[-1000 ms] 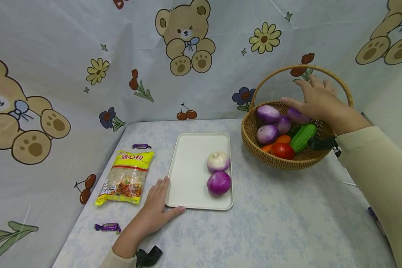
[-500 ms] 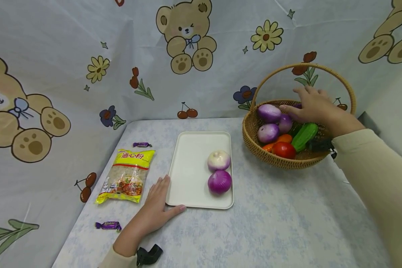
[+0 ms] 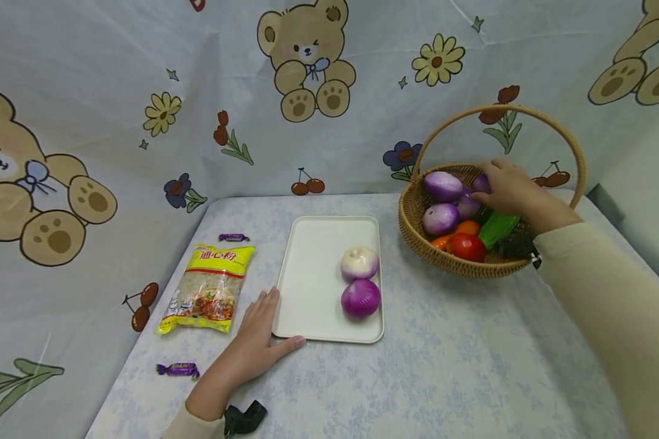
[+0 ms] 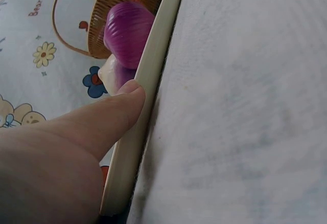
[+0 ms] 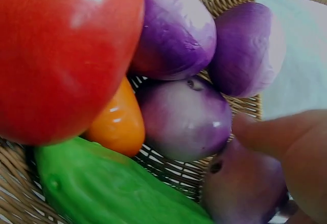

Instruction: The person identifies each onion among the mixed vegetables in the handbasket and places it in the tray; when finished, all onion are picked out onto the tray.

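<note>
Right grip [image 3: 512, 190], closure unclear, meets a round purple vegetable [image 5: 242, 183]; left grip [image 3: 257, 335], straight-fingered, touches white rectangular tray [image 3: 313, 277] — likely picking; next, secure and lift

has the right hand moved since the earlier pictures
Yes. In the head view the right hand has moved down, away from the top of the basket's handle and lower into the basket.

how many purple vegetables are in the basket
4 visible in the basket: a back-left vegetable, a front-left vegetable, a middle vegetable beside them, and a fourth vegetable partly covered by the right hand. Others could be hidden underneath.
</note>
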`<state>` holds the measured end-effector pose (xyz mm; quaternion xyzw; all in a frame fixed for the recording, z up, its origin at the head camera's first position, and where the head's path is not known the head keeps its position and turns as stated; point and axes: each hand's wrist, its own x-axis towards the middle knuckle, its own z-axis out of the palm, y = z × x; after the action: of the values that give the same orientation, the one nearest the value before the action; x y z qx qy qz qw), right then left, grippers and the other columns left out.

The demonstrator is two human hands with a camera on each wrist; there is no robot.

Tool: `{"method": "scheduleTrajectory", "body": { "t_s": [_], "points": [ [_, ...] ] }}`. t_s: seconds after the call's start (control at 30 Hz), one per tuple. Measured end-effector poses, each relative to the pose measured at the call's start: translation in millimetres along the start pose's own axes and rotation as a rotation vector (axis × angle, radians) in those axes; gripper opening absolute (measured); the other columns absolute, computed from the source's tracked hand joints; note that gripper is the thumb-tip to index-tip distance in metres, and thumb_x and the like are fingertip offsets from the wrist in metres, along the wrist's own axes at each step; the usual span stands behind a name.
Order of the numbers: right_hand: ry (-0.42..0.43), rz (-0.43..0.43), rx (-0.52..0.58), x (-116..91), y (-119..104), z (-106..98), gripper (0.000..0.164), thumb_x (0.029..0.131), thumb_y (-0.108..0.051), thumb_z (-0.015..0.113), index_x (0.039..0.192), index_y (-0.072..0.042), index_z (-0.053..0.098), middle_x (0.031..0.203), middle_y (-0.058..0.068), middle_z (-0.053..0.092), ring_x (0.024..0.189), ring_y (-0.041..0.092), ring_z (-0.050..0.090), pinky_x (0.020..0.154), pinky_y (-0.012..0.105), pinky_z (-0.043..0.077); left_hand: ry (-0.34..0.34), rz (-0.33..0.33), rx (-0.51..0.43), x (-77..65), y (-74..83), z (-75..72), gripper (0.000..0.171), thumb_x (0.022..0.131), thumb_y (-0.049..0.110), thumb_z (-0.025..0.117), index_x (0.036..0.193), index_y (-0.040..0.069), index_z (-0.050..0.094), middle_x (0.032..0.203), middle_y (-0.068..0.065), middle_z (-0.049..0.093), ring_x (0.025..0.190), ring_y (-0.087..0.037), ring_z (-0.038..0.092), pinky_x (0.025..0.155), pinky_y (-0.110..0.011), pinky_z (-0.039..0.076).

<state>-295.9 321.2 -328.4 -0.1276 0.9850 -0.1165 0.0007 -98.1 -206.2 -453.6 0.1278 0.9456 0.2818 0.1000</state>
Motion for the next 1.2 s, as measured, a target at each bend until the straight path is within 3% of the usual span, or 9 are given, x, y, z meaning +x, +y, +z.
{"method": "scheduleTrajectory", "body": {
  "t_s": [0.1, 0.27, 0.53, 0.67, 1.0, 1.2],
  "points": [
    [0.019, 0.021, 0.015, -2, -1, 3, 0.059, 0.099, -0.009, 0.068, 0.146, 0.018, 0.042, 0.141, 0.045, 0.039, 0.130, 0.064, 0.037, 0.112, 0.074, 0.029, 0.002, 0.004, 0.005, -0.4, -0.2, 1.3, 0.119, 0.092, 0.068, 0.070, 0.167, -0.002, 0.010, 0.174, -0.018, 0.009, 0.159, -0.035, -0.002, 0.126, -0.054, -0.001],
    [0.043, 0.035, 0.026, -5, -2, 3, 0.051, 0.100, -0.005, 0.067, 0.141, 0.017, 0.047, 0.138, 0.045, 0.045, 0.128, 0.061, 0.042, 0.110, 0.073, 0.033, 0.007, 0.003, 0.013, -1.8, 0.7, 2.5, 0.119, 0.092, 0.068, 0.071, 0.167, -0.002, 0.011, 0.174, -0.017, 0.009, 0.159, -0.034, -0.001, 0.126, -0.053, 0.000],
    [0.096, -0.036, 0.063, -12, -8, -8, 0.047, 0.102, -0.007, 0.066, 0.141, 0.013, 0.051, 0.132, 0.040, 0.053, 0.119, 0.055, 0.050, 0.103, 0.072, 0.040, -0.008, -0.013, 0.014, -1.7, 2.2, 1.7, 0.120, 0.091, 0.069, 0.070, 0.168, 0.001, 0.009, 0.174, -0.014, 0.007, 0.159, -0.031, -0.004, 0.127, -0.050, -0.002],
    [0.119, -0.077, 0.073, -20, -18, -17, 0.049, 0.103, -0.009, 0.066, 0.145, 0.011, 0.050, 0.137, 0.038, 0.052, 0.123, 0.055, 0.049, 0.104, 0.072, 0.040, -0.007, -0.010, 0.019, -1.6, 1.5, 1.6, 0.119, 0.092, 0.069, 0.069, 0.168, 0.000, 0.009, 0.174, -0.015, 0.007, 0.159, -0.031, -0.004, 0.126, -0.050, -0.002],
    [0.224, -0.292, 0.081, -45, -72, -30, 0.050, 0.099, -0.008, 0.075, 0.144, 0.003, 0.057, 0.142, 0.029, 0.056, 0.128, 0.050, 0.052, 0.104, 0.069, 0.044, 0.002, -0.002, 0.018, -1.9, 1.0, 0.4, 0.119, 0.092, 0.069, 0.070, 0.168, -0.001, 0.010, 0.174, -0.017, 0.007, 0.159, -0.033, -0.003, 0.126, -0.053, -0.001],
    [0.267, -0.418, 0.166, -55, -118, -23, 0.050, 0.095, -0.003, 0.078, 0.143, -0.002, 0.061, 0.145, 0.021, 0.057, 0.129, 0.043, 0.055, 0.104, 0.063, 0.048, 0.012, 0.015, 0.007, -2.3, 2.0, -0.3, 0.117, 0.093, 0.067, 0.070, 0.167, -0.003, 0.012, 0.173, -0.020, 0.010, 0.159, -0.036, -0.001, 0.126, -0.055, -0.001]
  ]
}}
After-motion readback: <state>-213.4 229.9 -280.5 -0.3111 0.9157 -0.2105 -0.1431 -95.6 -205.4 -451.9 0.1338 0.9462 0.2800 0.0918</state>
